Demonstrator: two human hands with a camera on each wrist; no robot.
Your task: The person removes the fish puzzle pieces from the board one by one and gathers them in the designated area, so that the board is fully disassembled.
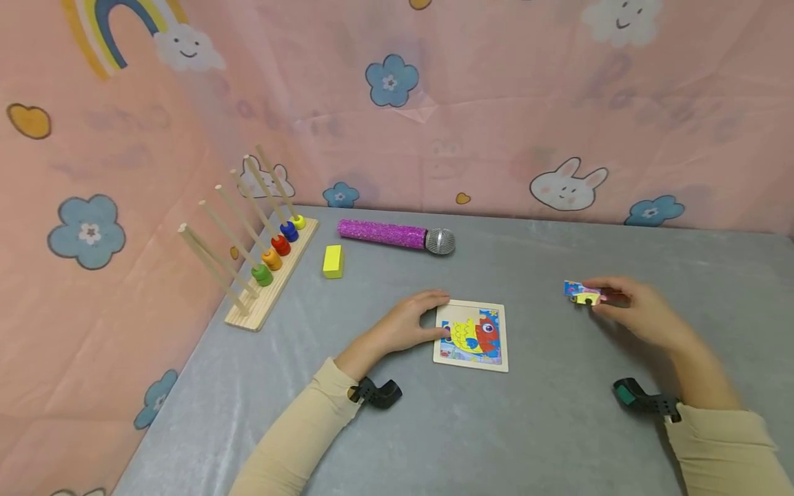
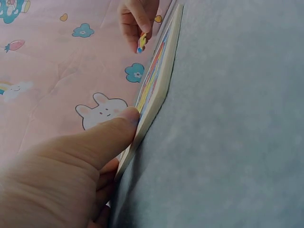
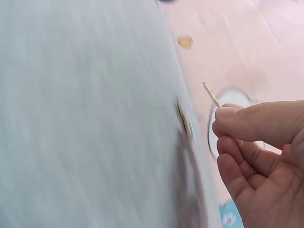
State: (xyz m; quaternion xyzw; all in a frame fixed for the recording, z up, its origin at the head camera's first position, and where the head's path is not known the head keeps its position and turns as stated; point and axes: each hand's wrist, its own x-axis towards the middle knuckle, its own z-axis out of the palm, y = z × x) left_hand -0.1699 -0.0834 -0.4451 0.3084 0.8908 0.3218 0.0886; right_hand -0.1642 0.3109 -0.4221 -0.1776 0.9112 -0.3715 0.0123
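A square wooden jigsaw puzzle (image 1: pixel 490 341) with a yellow and red fish picture lies on the table, bare wood showing at its upper left. My left hand (image 1: pixel 403 324) holds its left side. The left thumb (image 2: pixel 118 126) lies over the edge onto the picture, with the other fingers partly hidden behind the board. To the right, my right hand (image 1: pixel 645 310) pinches a thin puzzle piece (image 3: pixel 211 95) between thumb and fingers, raised off the table. Another puzzle piece (image 3: pixel 184 118) is close to the table surface beside that hand; the two overlap in the head view.
A purple glitter microphone (image 1: pixel 391 234) lies at the back, near a yellow block (image 1: pixel 333 262). On the left stands a wooden peg board (image 1: pixel 267 306) with tall pegs and coloured rings. A pink patterned cloth (image 1: pixel 484 138) hangs behind the grey table (image 1: pixel 496 427).
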